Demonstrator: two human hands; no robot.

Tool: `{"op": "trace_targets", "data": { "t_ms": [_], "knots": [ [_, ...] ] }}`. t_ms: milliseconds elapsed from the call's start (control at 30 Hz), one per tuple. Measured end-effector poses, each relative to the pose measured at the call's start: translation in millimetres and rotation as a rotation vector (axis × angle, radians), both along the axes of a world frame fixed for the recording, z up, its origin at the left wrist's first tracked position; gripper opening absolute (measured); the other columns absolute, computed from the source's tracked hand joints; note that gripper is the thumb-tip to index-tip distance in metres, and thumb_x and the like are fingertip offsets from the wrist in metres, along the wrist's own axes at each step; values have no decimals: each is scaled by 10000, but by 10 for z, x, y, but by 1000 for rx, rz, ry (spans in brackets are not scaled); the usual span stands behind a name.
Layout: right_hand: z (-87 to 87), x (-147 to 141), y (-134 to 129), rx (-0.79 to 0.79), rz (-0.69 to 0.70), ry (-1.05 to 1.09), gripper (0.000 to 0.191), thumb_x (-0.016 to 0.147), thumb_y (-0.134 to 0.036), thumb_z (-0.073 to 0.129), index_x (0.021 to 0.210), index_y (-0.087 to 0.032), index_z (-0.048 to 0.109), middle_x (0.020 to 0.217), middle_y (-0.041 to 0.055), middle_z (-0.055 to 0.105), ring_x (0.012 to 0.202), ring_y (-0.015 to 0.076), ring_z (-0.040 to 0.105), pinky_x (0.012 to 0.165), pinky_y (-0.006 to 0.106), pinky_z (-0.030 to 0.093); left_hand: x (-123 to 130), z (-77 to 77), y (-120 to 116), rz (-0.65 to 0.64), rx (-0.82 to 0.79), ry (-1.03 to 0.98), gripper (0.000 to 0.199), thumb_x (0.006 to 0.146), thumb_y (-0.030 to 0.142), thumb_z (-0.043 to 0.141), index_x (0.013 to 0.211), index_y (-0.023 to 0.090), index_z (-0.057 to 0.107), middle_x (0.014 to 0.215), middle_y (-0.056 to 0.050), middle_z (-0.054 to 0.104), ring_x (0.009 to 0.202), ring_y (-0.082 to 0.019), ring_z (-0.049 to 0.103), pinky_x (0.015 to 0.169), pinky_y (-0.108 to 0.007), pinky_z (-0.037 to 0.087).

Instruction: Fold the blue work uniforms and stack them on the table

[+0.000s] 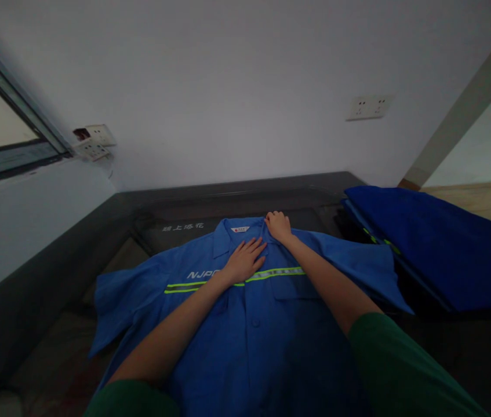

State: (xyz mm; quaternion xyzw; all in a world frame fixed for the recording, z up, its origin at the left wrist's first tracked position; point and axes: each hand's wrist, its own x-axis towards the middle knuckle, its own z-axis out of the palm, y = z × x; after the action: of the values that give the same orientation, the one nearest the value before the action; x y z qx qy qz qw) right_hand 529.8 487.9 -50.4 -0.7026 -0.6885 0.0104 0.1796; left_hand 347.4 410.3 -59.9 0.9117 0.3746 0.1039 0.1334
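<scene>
A blue short-sleeved work shirt (254, 336) lies face up and spread out, its collar toward the wall and yellow-green reflective stripes across the chest. My left hand (245, 262) rests flat on the upper front beside the button line, fingers spread. At the right side of the collar, my right hand (277, 226) has its fingers closed on the collar's edge. A white label (240, 229) shows inside the neck, and white letters are partly covered by my left forearm.
Folded darker blue garments (440, 249) are stacked at the right. Beneath the shirt is a dark surface (175, 211) with a raised back edge. Sockets (367, 108) are on the wall behind; a window frame stands at upper left.
</scene>
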Motion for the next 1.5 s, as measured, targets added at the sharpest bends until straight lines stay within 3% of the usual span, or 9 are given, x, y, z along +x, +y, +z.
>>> {"op": "trace_targets", "data": {
  "t_ms": [133,233,367,433,600,767,1000,1233,1500],
  "knots": [
    [27,-41,-31,22,-35,-22,253,960,-283,453,1129,-158,593,1189,156,589,1143,280,484,922,411,387,-64,141,167,59,-81,-196,455,994,328,279,1396,205,455,1482,-65,440,1373,-166,388,1158,-366,274],
    [61,-68,-95,72,-37,-24,281,964,-288,441,1188,-170,563,1217,155,569,1141,281,475,892,393,400,-328,267,420,215,23,-243,398,967,216,324,1297,165,540,1343,-79,572,1269,-165,493,1120,-308,334],
    [59,-61,-258,150,61,-38,310,978,-281,394,1225,-187,556,1244,145,551,1126,267,475,871,369,412,-764,235,670,568,141,-73,390,917,198,460,1298,152,533,1344,-132,543,1261,-286,473,1087,-402,359],
    [43,-48,-336,117,115,-64,315,974,-261,396,1227,-191,569,1249,137,554,1133,269,472,878,377,414,-885,143,711,655,127,-34,390,920,242,489,1291,135,538,1357,-168,523,1268,-353,449,1064,-470,360],
    [147,-207,-359,122,151,-25,284,943,-224,448,1157,-199,633,1298,130,546,1200,286,439,940,399,391,-913,-19,721,676,105,-35,337,933,308,483,1241,209,577,1368,-119,526,1281,-326,434,1069,-498,333],
    [304,-815,-62,-18,272,277,188,945,-250,458,1012,-219,631,1043,80,682,1025,219,594,872,316,422,-903,-22,741,698,109,-81,316,919,297,482,1210,235,586,1286,-92,587,1226,-264,485,1056,-426,349],
    [171,-1460,402,-72,166,432,197,860,-287,594,1032,-204,544,962,73,699,901,205,649,759,288,465,-928,-2,712,665,121,-102,320,902,301,515,1205,214,569,1211,-88,617,1172,-248,523,1004,-397,380],
    [43,-1488,541,-54,185,523,227,813,-84,513,987,-214,576,941,17,697,910,136,642,816,236,459,-913,31,672,657,139,-79,489,910,314,499,1393,271,438,1180,-93,605,1124,-271,523,931,-411,411],
    [-54,-1410,565,-49,132,547,173,789,-194,636,960,-187,607,897,33,687,861,159,640,796,264,469,-907,-23,664,672,218,-40,401,919,351,497,1308,279,562,1197,-87,582,1147,-266,484,967,-419,382]
  ]
}}
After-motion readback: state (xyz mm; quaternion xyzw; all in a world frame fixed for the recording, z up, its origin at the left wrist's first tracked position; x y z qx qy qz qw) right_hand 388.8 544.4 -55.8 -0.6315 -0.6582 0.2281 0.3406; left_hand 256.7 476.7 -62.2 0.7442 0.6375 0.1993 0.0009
